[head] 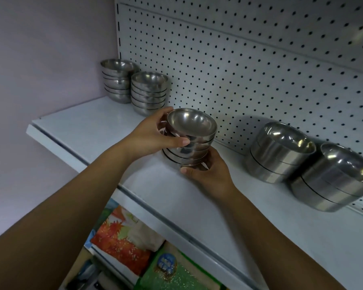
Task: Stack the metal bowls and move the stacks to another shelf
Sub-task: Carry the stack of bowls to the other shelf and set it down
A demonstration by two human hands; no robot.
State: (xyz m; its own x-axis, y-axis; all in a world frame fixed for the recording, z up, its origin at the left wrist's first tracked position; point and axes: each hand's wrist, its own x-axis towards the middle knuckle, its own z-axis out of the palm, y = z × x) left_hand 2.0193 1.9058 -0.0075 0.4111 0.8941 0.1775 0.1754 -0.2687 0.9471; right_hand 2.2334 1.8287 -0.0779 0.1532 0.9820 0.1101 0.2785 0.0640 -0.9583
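A stack of several small metal bowls point(192, 130) sits at the middle of the white shelf point(96, 126), tilted a little toward me. My left hand point(155, 135) grips its upper left side, thumb across the front. My right hand point(210, 174) cups its lower right edge from below. Two more stacks of small bowls point(117, 80) point(149, 92) stand at the back left corner of the shelf. Two stacks of larger, straight-sided metal bowls point(277, 151) point(333, 176) stand at the right, against the pegboard.
A white pegboard point(239, 59) backs the shelf and a lilac wall closes its left end. Below the shelf's front edge lie colourful packaged goods point(122, 237) on a lower shelf. Bare shelf surface lies between the held stack and the left stacks.
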